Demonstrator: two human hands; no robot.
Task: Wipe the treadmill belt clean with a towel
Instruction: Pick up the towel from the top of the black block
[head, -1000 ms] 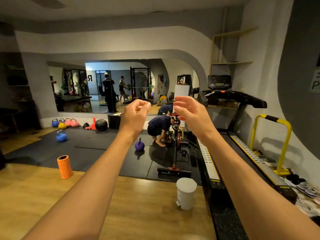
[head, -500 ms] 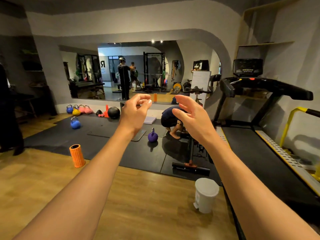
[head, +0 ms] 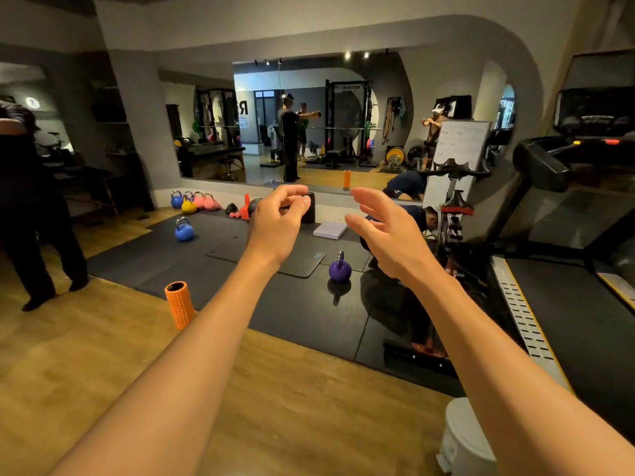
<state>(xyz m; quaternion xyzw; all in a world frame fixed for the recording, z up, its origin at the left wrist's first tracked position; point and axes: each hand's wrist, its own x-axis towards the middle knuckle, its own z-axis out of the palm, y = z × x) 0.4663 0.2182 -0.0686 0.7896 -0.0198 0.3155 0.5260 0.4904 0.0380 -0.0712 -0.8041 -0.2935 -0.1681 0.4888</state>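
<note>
The treadmill stands at the right, its dark belt running toward me and its black handlebar and console above. Both my arms are stretched out in front of me, over the gym floor to the left of the treadmill. My left hand has its fingers loosely curled, thumb near the fingertips, and holds nothing. My right hand is open with fingers spread, also holding nothing. No towel is in view.
An exercise bike stands between my hands and the treadmill, with a person crouched behind it. A white bin sits below my right arm. On the mats lie a purple kettlebell and an orange foam roller. A person stands at left.
My view has swung left and closer, so the treadmill now sits at the right edge. My right hand has opened from a pinch to spread fingers; a person appeared at left.
</note>
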